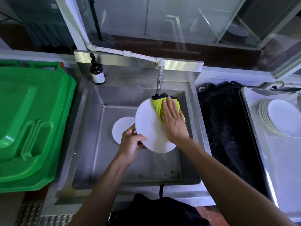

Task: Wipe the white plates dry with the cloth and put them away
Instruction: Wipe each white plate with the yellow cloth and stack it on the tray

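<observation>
We take the steel sink (91, 128) as our landmark. Just to its left sits a green bin (29, 121) with its lid closed. On the sink's back left corner a dark pump bottle (97, 70) stands upright. Inside the basin, left of centre, 1 white plate (121, 129) lies on the bottom, partly hidden behind the left hand (131, 143). That hand pinches the lower left rim of a second white plate, the held plate (150, 128), thumb on the face and fingers curled behind it, keeping it tilted above the basin. The right hand (173, 121) lies flat with its fingers straight, pressing a yellow-green cloth (158, 108) with a dark edge against the upper right part of the held plate. The cloth's top corner sits just below the tap (160, 80), which hangs over the sink's back wall from a white pipe (130, 53). To the right of the sink lies a black mat-like surface (226, 126), and further right a metal tray (254, 128) carries a stack of white plates (280, 118), fanned slightly; we count about 6 rims, though we cannot tell exactly.
</observation>
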Motion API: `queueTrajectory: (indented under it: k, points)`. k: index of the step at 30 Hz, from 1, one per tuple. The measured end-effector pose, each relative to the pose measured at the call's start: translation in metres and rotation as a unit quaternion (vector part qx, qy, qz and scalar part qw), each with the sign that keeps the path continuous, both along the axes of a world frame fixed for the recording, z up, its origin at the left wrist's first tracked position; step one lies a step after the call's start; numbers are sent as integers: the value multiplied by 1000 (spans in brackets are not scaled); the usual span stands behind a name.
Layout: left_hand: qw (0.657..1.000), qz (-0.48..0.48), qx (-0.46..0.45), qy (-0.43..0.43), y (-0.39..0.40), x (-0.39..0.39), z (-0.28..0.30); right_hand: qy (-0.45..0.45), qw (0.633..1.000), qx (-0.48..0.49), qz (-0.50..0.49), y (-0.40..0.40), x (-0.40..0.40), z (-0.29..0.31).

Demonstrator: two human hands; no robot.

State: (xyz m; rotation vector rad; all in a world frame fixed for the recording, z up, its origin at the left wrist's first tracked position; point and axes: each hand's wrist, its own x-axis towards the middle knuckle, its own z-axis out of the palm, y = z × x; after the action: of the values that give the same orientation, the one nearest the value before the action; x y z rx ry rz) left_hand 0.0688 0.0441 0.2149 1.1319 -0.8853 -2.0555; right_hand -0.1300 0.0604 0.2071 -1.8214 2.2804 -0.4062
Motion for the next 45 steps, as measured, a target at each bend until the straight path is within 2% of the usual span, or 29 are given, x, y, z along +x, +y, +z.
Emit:
queueTrajectory:
  k: [4,10,22,26,35,41,45]
  points:
    - [1000,15,0,1,2,0,0,-26,999,17,-25,16,9,-6]
    - [1000,18,-3,0,4,-2,2,-143,987,25,-67,38,41,2]
    - [999,20,-1,38,7,0,4,-280,960,-19,-23,45,89,18]
    - [997,44,8,64,5,2,9,-272,962,-37,5,43,88,24]
    - [991,85,5,102,1,10,7,-175,983,-50,33,54,85,17]
    - [991,113,15,68,1,8,6,-104,993,-40,34,63,72,6]
    - [994,100,12,47,1,8,6,-62,998,-23,20,64,57,0]
